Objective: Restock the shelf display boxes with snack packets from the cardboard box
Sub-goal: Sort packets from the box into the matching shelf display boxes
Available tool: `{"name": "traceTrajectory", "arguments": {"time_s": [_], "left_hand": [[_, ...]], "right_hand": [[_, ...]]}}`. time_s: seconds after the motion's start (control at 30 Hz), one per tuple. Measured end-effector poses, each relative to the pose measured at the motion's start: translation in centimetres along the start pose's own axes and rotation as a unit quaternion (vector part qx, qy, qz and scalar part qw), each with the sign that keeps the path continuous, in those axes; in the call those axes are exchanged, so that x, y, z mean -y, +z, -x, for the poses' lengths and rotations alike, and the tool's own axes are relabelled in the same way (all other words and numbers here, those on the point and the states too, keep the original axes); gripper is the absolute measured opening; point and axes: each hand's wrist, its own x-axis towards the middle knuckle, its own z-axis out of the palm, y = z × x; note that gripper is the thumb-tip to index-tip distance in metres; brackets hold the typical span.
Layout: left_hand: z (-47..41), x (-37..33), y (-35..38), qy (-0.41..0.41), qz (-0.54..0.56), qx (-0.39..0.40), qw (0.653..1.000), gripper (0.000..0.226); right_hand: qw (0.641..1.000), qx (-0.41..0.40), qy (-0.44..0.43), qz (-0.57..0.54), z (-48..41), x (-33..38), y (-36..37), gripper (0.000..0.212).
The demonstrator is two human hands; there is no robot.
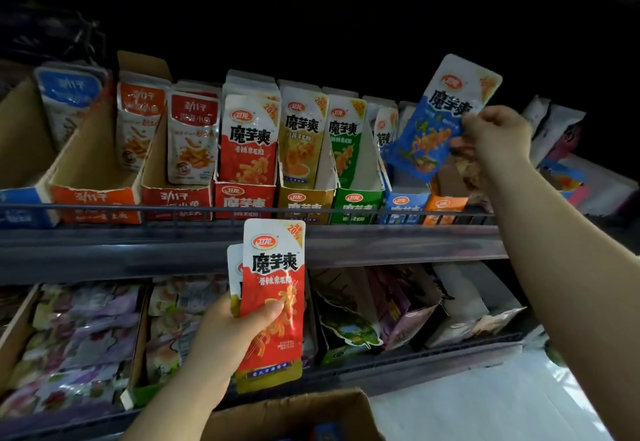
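Observation:
My right hand grips a blue snack packet by its right edge, tilted, above the blue display box on the upper shelf. My left hand holds a small stack of packets upright below the shelf rail, a red snack packet in front and a yellow-bottomed one behind it. Red, yellow, green and orange display boxes stand in a row on the same shelf. The cardboard box sits open at the bottom edge of the view.
A metal rail runs along the front of the upper shelf. Further left stand boxes of fish snacks. The lower shelf holds trays of purple and green packets. At the far right, loose packets lie on the upper shelf.

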Motion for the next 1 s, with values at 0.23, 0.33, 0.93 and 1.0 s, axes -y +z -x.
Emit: {"name": "traceTrajectory", "arguments": {"time_s": [0.23,0.33,0.93,1.0], "left_hand": [[-0.4,0.2,-0.2,-0.013,-0.017,0.010,1.000,0.020],[-0.6,0.2,-0.3,-0.018,-0.012,0.004,1.000,0.021],[-1.5,0.1,-0.7,0.005,-0.019,-0.019,1.000,0.014],[-1.5,0.1,-0.6,0.006,-0.021,-0.019,1.000,0.015]], "right_hand": [[0.993,0.080,0.036,0.075,-1.4,-1.7,2.5,0.006],[0.983,0.129,0.061,0.116,-1.1,-1.9,3.3,0.012],[0.814,0.140,-0.186,0.533,-4.5,-1.6,5.8,0.083],[0.790,0.156,-0.194,0.561,-4.4,-2.0,6.0,0.087]]}}
